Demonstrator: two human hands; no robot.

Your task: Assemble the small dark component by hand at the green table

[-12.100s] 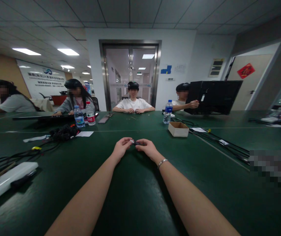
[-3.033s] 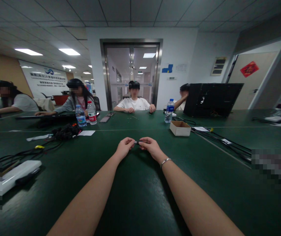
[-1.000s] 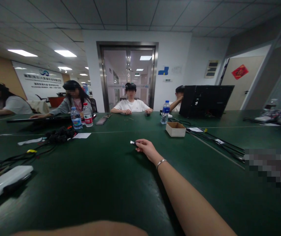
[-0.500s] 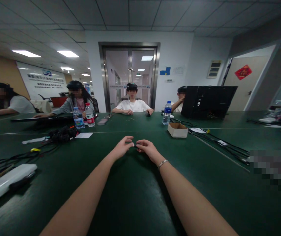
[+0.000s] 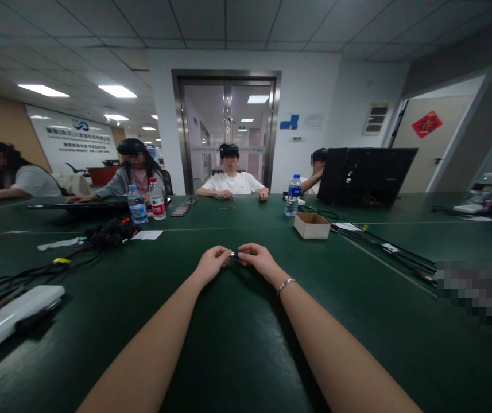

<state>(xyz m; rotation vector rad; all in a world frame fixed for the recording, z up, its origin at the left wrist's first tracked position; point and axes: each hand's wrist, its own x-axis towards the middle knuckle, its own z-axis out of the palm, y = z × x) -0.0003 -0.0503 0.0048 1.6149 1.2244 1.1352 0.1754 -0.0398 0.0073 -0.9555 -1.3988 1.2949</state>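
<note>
A small dark object with a shiny silver end (image 5: 234, 254) is held between my two hands, just above the green table (image 5: 237, 310). My right hand (image 5: 259, 261) pinches its dark end between thumb and fingers; a silver bracelet circles that wrist. On the other side, my left hand (image 5: 212, 265) has its fingertips closed at the silver end. The object is too small to name. An open cardboard box (image 5: 312, 232) stands beyond my right hand.
Two bottles (image 5: 137, 206) and black cables (image 5: 110, 234) lie toward the left. Another bottle (image 5: 293, 196) and a black monitor (image 5: 364, 178) stand at the back right. A white device (image 5: 30, 310) is at the left edge. Several people sit around the table.
My left hand's fingers, which were spread near the object, have closed at its silver end. My right hand has barely moved and keeps its pinch.
</note>
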